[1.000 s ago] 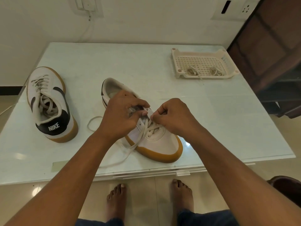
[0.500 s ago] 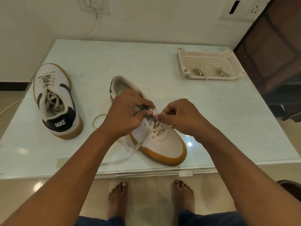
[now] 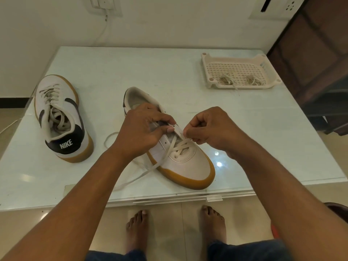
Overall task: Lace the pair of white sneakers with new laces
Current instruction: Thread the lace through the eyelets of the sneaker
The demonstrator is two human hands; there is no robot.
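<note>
A white sneaker with a gum sole lies in the middle of the glass table, toe toward me, its lower eyelets crossed by a cream lace. My left hand curls over the sneaker's left eyelet flap and holds it. My right hand pinches the lace end at the right eyelet row. The lace's other end trails loose toward the table's front edge. A second white sneaker, laced and marked NIKE on its dark heel, sits at the left.
A cream perforated plastic tray at the back right holds two bundled old laces. The glass table's front edge is close to my bare feet. A dark wooden door stands to the right.
My right hand has drawn slightly right and up from the eyelets with the lace end. The left hand stays on the sneaker. The camera has tilted, shifting the scene.
</note>
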